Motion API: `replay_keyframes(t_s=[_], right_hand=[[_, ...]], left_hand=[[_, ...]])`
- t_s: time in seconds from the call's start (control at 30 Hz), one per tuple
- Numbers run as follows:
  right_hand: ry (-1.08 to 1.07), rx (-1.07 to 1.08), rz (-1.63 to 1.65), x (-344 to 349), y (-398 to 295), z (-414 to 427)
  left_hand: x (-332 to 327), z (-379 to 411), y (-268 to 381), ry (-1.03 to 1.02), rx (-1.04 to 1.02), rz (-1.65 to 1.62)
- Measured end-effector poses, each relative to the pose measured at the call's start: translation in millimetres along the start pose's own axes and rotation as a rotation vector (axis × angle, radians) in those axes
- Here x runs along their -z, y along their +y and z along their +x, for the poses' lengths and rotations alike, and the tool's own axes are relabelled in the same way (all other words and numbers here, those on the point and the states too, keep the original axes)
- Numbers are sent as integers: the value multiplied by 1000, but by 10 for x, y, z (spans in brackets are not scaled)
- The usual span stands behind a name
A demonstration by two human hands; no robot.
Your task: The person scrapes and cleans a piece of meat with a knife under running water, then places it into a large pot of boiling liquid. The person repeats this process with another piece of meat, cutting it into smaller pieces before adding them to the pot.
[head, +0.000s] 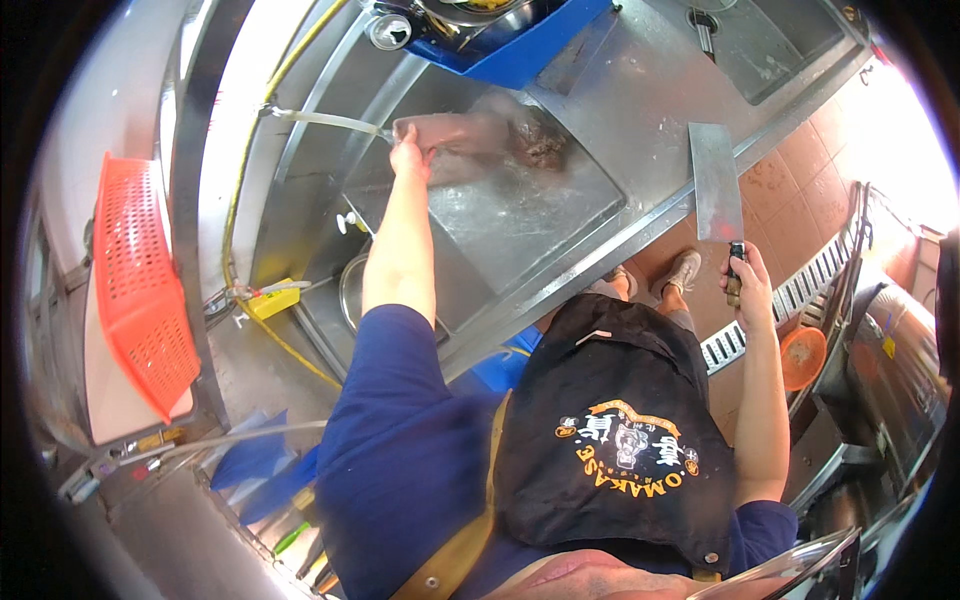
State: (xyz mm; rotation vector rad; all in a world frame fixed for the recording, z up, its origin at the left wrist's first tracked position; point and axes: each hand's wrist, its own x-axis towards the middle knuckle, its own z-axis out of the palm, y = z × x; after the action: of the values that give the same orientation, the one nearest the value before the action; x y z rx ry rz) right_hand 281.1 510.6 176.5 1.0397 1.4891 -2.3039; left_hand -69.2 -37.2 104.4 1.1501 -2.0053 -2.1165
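Observation:
My left hand (411, 156) is at the near end of a long, reddish-brown piece of what looks like meat (465, 133), over a stainless-steel sink (525, 214). A darker, rough lump (541, 139) adjoins its far end; blur hides the detail. A pale hose (330, 120) reaches to beside my left fingers. Off to the right, my right hand (748, 281) grips the handle of a broad-bladed cleaver (716, 184). Its blade points away from me, above the sink's front edge and the floor.
A blue container (517, 64) with pans stands at the back, an opened can (390, 31) beside it. An orange perforated basket (142, 285) is at far left. A second basin (780, 45) lies back right. The floor has a drain grate (799, 289) and an orange bowl (803, 358).

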Motion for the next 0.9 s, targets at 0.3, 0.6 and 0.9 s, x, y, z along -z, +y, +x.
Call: replay_keyframes(t_s=[0.3,0.6,0.9], right_hand=[[59,-36,-35,-281,111,-25],[46,-87,-60,-100,81,-34],[16,-44,-177,275,-415,-43]], left_hand=[[28,402,-1,-178,135,61],[-197,-443,225,-61,-287,345],[-1052,-2422,1532,-206,-960,874]])
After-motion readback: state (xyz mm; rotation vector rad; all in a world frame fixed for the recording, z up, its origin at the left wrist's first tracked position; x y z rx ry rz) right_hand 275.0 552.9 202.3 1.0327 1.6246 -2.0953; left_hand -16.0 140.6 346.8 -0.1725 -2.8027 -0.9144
